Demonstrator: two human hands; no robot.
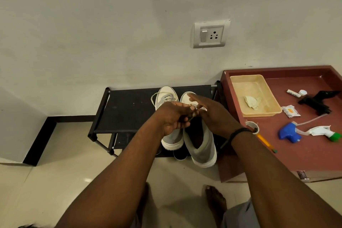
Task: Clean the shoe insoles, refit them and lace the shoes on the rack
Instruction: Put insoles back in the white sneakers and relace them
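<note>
Lacing the right shoe on the rack

Nearest us, our left hand [173, 116] curls its fingers round a lace end [192, 114], and our right hand [212, 114] meets it just beside, fingers mostly straight, fingertips seemingly at the same lace; whether they pinch it we cannot tell. Directly under the grip sits the right shoe [200, 146], heel toward us, with the left shoe [167, 102] touching it on the left, lace looped loose. Both stand on the rack [129, 109]. We judge lacing is under way; next the lace end needs guiding into an eyelet beyond the grip
</note>
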